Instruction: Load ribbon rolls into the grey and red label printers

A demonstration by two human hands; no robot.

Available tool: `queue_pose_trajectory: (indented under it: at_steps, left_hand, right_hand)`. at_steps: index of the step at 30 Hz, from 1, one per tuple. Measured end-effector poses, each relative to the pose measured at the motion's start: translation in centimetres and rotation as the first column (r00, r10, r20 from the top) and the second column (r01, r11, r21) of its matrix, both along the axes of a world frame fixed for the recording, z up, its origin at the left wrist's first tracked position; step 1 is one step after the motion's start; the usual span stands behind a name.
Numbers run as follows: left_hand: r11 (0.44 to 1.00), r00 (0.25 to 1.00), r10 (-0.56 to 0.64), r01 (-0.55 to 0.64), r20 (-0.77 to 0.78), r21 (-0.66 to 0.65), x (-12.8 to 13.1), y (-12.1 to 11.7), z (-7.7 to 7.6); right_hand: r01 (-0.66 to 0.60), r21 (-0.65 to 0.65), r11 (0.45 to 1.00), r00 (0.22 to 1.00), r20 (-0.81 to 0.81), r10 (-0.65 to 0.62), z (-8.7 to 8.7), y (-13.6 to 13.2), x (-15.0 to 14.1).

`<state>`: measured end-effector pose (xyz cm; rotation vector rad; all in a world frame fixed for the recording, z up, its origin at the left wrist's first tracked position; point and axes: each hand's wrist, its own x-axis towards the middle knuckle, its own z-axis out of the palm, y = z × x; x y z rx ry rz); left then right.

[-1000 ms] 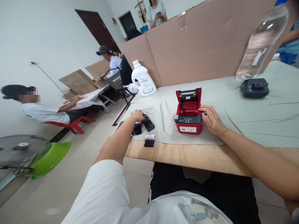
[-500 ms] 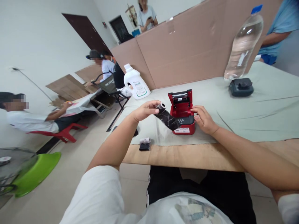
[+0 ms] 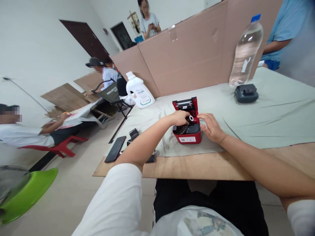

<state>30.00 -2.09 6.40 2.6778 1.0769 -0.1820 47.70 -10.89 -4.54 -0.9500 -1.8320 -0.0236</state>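
A small red and black label printer [image 3: 187, 139] stands on the cloth with its lid [image 3: 185, 104] raised. My left hand [image 3: 181, 118] is closed on a black label roll [image 3: 191, 119], whose pale core end faces me, at the open compartment. Part of the roll is hidden by the fingers. A loose strip hangs over the printer's front panel. My right hand [image 3: 212, 127] is at the printer's right side, fingers stretched out and thumb apart, the fingertips by the compartment's edge.
A phone [image 3: 115, 149] and small dark items [image 3: 134, 133] lie left of my forearm. Behind are a white jug [image 3: 140, 91], a cardboard divider [image 3: 187, 62], a water bottle [image 3: 246, 52] and a dark grey device [image 3: 246, 93]. Other people sit or stand beyond.
My left hand has carried the label roll rightward from beside the printer to its open compartment. My right hand stays at the printer's side. The view has shifted slightly.
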Motion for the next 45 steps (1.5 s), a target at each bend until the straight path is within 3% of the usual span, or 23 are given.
queue_pose_trajectory:
  at_steps: [6,13,16,19,21,23,27,32,38,45]
  left_hand:
    - [0.999,0.994,-0.028,0.023,-0.107,-0.047,0.3,0.0,0.5]
    - [0.998,0.994,-0.044,0.049,-0.105,0.050,0.1,0.4,-0.6]
    - [0.999,1.000,-0.030,0.030,0.000,0.043,-0.1,0.3,-1.0]
    - [1.000,0.979,-0.012,0.007,0.204,0.028,-0.7,-0.2,-0.7]
    - [1.000,0.930,-0.017,0.009,0.367,0.025,-1.3,-0.7,-0.3]
    - [0.997,0.835,-0.031,-0.015,0.549,0.080,-2.0,-1.0,0.1]
    - [0.947,0.624,-0.033,-0.230,0.781,0.223,-3.3,-0.1,-0.4]
    - [0.955,0.490,0.098,-0.290,0.866,0.056,-4.1,0.5,-2.9]
    - [0.944,0.277,0.069,-0.327,0.959,0.027,-4.7,-3.0,-5.1]
    - [0.918,0.168,0.165,-0.387,0.972,-0.089,-5.3,-5.2,-7.8]
  right_hand:
    - [-0.034,0.038,0.999,0.999,0.032,0.033,0.3,-0.2,0.0]
    - [-0.040,-0.023,0.999,0.999,0.017,0.040,0.3,-0.2,-0.1]
    - [-0.037,-0.008,0.999,0.999,0.020,0.037,0.3,-0.2,0.0]
    - [-0.034,-0.016,0.999,0.999,0.026,0.035,0.4,-0.2,0.0]
    - [-0.034,-0.025,0.999,0.999,0.027,0.035,0.4,-0.2,0.0]
    - [-0.036,-0.027,0.999,0.999,0.021,0.036,0.3,-0.2,-0.1]
    - [-0.030,-0.014,0.999,1.000,0.007,0.030,0.3,-0.2,-0.1]
    - [0.003,0.029,1.000,1.000,0.001,-0.003,0.8,-0.5,0.0]
    - [-0.069,0.162,0.984,0.995,0.078,0.057,1.6,-2.2,-1.0]
    - [0.010,0.170,0.985,0.996,0.085,-0.025,1.4,-2.1,-1.3]
